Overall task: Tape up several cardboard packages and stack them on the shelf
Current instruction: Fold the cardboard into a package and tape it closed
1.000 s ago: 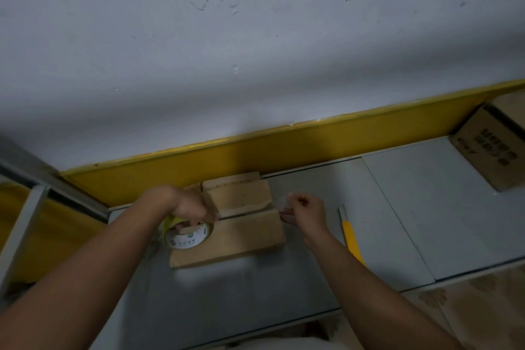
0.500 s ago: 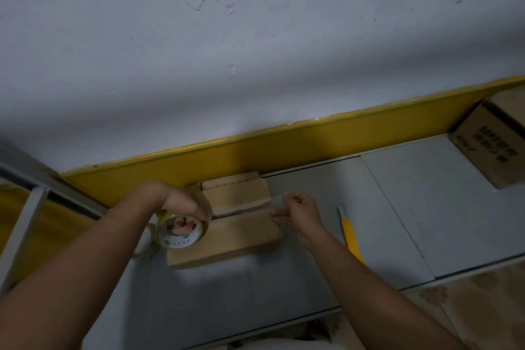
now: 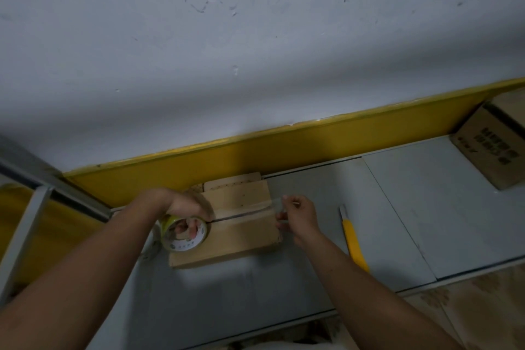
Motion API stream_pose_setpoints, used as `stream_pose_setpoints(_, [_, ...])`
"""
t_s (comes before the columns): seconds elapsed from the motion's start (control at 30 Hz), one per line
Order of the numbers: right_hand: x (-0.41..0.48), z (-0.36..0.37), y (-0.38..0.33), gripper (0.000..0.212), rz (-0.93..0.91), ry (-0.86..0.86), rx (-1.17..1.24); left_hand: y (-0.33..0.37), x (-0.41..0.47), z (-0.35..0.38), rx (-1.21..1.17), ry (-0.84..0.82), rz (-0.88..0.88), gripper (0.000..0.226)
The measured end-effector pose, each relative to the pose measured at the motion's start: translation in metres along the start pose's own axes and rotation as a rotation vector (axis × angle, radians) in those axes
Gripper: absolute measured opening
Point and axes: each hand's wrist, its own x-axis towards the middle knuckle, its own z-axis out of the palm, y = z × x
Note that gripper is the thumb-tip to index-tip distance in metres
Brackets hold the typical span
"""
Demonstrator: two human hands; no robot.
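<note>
item 1, cardboard package [image 3: 241,239]: flat, brown, lying on the grey shelf [image 3: 284,293] at its far left, against the yellow back panel [image 3: 284,150]. two top flaps meet along a dark seam [image 3: 241,216] that runs left to right. the flat lie suits taping, since both flaps face up and the shelf takes the downward press.

item 2, tape roll [image 3: 184,246]: yellow-rimmed with a white label, standing on edge at the left end of the seam and resting on the package. the left hand [image 3: 181,204] holds it with fingers curled through the core, probably to anchor the roll and act as the brake for tension.

item 3, tape strip [image 3: 250,205]: clear and hard to see, drawn from the roll rightward over the package roughly along the seam. whether it has stuck down yet cannot be told.

item 4, right hand [image 3: 299,216]: pinches the free end of the strip just past the right edge of the package, with the fingers drawn narrow. holding it beyond the edge likely leaves an overhang to fold down the side.

item 5, utility knife [image 3: 352,239]: yellow, lying on the shelf near and to the right of the right hand, apart from the package. it is placed within reach, presumably for cutting the strip.

item 6, printed box [image 3: 488,148]: brown with dark lettering, at the far right of the shelf, well apart from the work.

status: the first package is mid-taping and the strip is not yet cut.
</note>
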Motion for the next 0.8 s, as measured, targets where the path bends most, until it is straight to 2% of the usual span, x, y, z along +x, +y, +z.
stream_pose_setpoints(0.17, [0.001,0.003,0.003,0.022,0.015,0.038,-0.028,0.000,0.004,-0.001,-0.027,0.013,-0.012,0.068])
stream_pose_setpoints(0.37, [0.002,0.009,0.023,0.020,-0.040,0.109,-0.169,0.000,0.011,0.000,-0.099,0.032,0.042,0.053])
stream_pose_setpoints(0.53, [0.003,0.017,0.027,0.030,0.047,0.068,-0.144,0.005,0.012,0.000,-0.002,0.052,0.075,0.041])
stream_pose_setpoints(0.63, [0.003,0.012,0.029,0.046,0.218,-0.023,-0.138,0.006,0.012,0.000,0.030,0.051,0.060,0.048])
stream_pose_setpoints(0.73, [0.000,0.007,0.029,0.031,0.213,-0.004,-0.201,0.005,0.012,0.000,0.035,0.064,0.059,0.042])
stream_pose_setpoints(0.8, [-0.003,0.005,0.021,0.018,0.027,0.113,-0.308,0.003,0.012,0.000,0.023,0.070,0.060,0.040])
